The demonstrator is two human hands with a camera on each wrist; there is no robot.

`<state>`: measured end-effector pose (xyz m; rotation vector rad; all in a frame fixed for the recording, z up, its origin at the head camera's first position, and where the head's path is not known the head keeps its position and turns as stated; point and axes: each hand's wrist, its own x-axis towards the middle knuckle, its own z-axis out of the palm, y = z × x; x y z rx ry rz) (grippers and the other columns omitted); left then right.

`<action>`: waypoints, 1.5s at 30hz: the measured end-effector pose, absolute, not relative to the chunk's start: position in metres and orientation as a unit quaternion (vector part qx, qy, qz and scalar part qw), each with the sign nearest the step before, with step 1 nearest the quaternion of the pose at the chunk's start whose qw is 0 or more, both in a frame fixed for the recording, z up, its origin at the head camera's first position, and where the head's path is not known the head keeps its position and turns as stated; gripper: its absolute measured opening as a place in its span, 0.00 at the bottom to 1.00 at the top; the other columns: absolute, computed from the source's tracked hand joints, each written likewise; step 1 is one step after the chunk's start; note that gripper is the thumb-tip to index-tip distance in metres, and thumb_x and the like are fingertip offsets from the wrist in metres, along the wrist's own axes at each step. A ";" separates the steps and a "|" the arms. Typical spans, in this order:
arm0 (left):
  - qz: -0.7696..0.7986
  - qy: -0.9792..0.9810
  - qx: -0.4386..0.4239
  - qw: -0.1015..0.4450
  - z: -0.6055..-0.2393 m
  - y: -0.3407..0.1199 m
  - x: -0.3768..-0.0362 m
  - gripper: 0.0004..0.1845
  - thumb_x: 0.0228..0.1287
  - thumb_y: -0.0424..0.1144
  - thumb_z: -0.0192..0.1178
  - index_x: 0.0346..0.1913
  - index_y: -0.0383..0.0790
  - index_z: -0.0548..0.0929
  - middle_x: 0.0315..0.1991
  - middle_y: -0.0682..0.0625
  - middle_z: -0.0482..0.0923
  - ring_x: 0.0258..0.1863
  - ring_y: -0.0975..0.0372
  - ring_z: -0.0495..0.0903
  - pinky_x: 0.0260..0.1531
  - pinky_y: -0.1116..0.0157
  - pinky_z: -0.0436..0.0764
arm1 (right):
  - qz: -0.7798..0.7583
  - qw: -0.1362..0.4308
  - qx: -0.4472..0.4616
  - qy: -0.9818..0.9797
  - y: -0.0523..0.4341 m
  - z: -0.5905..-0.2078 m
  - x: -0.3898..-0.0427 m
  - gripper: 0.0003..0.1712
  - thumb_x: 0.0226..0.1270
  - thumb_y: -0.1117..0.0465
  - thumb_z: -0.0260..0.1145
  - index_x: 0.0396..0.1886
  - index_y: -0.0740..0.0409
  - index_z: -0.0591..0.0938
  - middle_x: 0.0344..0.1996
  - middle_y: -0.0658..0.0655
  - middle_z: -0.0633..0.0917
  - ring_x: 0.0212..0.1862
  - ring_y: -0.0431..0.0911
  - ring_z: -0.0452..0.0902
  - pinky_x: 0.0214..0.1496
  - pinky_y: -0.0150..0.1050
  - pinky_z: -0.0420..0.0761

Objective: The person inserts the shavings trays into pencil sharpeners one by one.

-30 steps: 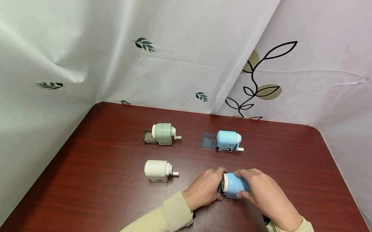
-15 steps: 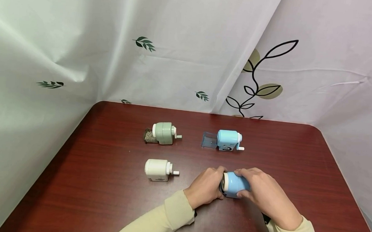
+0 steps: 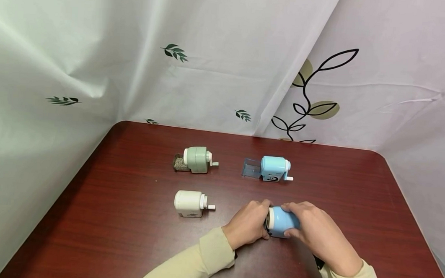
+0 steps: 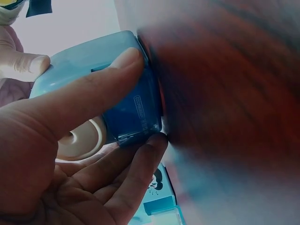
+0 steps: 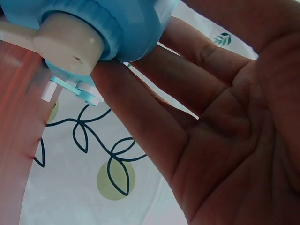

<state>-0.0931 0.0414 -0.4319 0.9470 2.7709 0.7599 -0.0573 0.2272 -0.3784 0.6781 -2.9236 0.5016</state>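
A blue hand-crank pencil sharpener [image 3: 283,222] stands on the table between my hands. My right hand [image 3: 316,232] grips its body from the right, thumb on the near side and fingers on the far side. My left hand [image 3: 249,223] is at its left end, where thumb and fingers pinch the dark blue shavings drawer [image 4: 129,110]. The left wrist view shows the drawer's front close to the body; how far it sits in is partly hidden by my thumb. The cream crank [image 5: 70,42] shows beside my right fingers in the right wrist view.
Behind stand a green sharpener [image 3: 197,159], its drawer of shavings [image 3: 181,164] pulled out, and a light blue sharpener [image 3: 275,169] with its clear drawer [image 3: 252,168] out. A cream sharpener [image 3: 189,203] is left of my left hand. White curtains [image 3: 210,83] border the table [image 3: 108,233].
My left hand has shifted slightly right toward the sharpener, and less of the dark drawer shows between hand and body. My right hand keeps its grip.
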 end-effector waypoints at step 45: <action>0.204 0.929 0.300 0.072 -0.414 0.035 -0.085 0.52 0.46 0.39 0.82 0.72 0.27 0.64 0.56 0.42 0.80 0.51 0.58 0.82 0.46 0.70 0.81 | 0.175 0.019 0.205 -0.963 0.230 -0.372 -0.057 0.38 0.41 0.54 0.86 0.55 0.58 0.82 0.45 0.56 0.85 0.45 0.49 0.81 0.43 0.49 0.81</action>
